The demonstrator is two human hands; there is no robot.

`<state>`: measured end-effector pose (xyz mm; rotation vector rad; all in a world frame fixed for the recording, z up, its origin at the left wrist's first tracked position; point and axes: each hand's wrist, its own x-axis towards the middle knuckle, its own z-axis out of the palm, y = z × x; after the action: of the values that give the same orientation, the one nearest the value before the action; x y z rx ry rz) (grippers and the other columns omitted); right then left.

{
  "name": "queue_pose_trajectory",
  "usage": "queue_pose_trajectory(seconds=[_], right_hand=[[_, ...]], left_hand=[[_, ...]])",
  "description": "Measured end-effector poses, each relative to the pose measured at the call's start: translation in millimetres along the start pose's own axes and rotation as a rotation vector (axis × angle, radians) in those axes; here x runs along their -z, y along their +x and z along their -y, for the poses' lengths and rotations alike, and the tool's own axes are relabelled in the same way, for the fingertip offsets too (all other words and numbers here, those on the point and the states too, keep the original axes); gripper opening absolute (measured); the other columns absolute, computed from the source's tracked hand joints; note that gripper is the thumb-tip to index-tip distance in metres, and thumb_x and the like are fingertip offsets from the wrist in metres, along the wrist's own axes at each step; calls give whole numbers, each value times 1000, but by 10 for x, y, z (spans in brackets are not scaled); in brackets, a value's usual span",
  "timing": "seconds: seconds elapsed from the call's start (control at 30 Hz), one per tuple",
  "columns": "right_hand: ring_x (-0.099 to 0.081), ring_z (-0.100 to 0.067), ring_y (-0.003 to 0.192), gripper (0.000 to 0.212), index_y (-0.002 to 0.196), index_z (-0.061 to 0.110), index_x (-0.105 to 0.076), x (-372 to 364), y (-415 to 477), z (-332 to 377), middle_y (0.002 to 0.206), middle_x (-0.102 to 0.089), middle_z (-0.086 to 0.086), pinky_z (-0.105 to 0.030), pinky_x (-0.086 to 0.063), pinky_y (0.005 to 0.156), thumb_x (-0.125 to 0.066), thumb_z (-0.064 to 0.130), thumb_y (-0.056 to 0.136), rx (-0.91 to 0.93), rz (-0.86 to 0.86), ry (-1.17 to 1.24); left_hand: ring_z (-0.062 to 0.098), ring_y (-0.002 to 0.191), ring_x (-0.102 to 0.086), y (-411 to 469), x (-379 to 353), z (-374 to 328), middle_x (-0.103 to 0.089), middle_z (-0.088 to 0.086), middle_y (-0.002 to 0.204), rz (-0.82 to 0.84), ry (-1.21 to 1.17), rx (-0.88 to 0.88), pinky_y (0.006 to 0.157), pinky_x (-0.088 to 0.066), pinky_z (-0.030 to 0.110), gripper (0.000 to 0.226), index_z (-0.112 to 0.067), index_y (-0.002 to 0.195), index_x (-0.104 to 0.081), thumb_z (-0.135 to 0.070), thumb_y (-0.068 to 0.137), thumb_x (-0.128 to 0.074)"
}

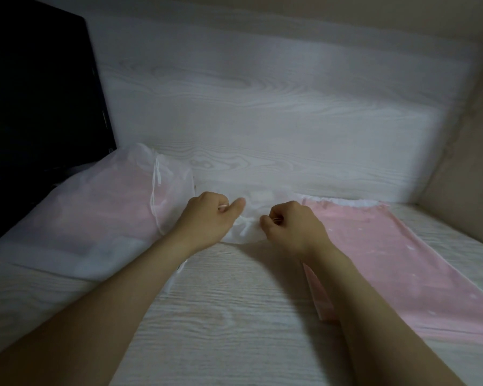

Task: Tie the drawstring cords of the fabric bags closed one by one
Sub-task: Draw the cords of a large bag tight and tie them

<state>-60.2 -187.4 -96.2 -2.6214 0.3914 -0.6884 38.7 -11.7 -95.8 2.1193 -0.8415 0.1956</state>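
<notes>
A small white fabric bag (pixel 244 231) lies bunched on the table between my hands. My left hand (pixel 211 215) has its fingers curled and pinches a thin cord at the bag's left side. My right hand (pixel 289 222) is curled too and pinches the cord at the bag's right side. A larger sheer white bag (pixel 95 215) with pink contents lies at the left, its white drawstring cord (pixel 155 190) hanging loose down its side. A pink fabric bag (pixel 396 263) with a white gathered top lies flat at the right.
A black LG monitor (pixel 39 112) stands at the far left, behind the sheer bag. The pale wood-grain table (pixel 234 316) meets a matching wood-grain back panel (pixel 262 107). A beige wall (pixel 463 151) closes the right side.
</notes>
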Motion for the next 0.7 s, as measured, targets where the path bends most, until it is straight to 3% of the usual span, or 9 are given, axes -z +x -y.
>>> queue_pose_trajectory(seconds=[0.17, 0.3, 0.43, 0.53, 0.63, 0.7], right_hand=[[-42, -17, 55, 46, 56, 17, -38, 24, 72, -69, 52, -41, 4, -34, -38, 59, -58, 31, 95, -43, 39, 92], [-45, -19, 55, 40, 58, 12, -42, 100, 96, -141, 53, -43, -1, -39, -45, 57, -60, 29, 90, -78, -6, 103], [-43, -17, 54, 37, 58, 14, -39, 120, 56, -125, 52, -42, 3, -29, -32, 53, -59, 26, 87, -97, -109, 12], [-56, -14, 63, 33, 60, 16, -50, 121, 39, -121, 60, -56, 5, -32, -45, 59, -61, 31, 87, -7, -175, 36], [-65, -11, 77, 30, 61, 23, -55, 115, 23, -70, 78, -68, 9, -38, -55, 76, -59, 37, 87, 89, -186, 190], [-67, -11, 77, 29, 62, 22, -55, 82, 25, -32, 76, -71, 8, -39, -56, 77, -59, 35, 88, 114, -168, 267]], left_hand=[[26, 55, -48, 17, 0, 78, -43, 1, 53, -26, 183, -77, 57, -37, 36, 50, -13, 58, -33, -31, 99, -56], [31, 65, -55, 40, 28, 34, -52, 7, 65, -58, 312, -68, 54, -32, 33, 44, -11, 62, -39, -32, 99, -54], [29, 73, -55, -4, 15, 3, -55, 2, 71, -49, 360, -118, 60, -36, 35, 47, -18, 64, -42, -42, 104, -50], [21, 68, -54, -80, 84, -19, -56, -6, 69, -41, 339, -225, 60, -37, 36, 46, -26, 67, -41, -49, 107, -45], [21, 62, -51, -80, 163, -24, -52, -3, 64, -41, 258, -264, 56, -34, 36, 32, -21, 71, -41, -34, 101, -43], [25, 65, -51, -66, 177, -21, -52, -1, 67, -11, 271, -293, 57, -40, 40, 23, -17, 76, -41, -33, 92, -37]])
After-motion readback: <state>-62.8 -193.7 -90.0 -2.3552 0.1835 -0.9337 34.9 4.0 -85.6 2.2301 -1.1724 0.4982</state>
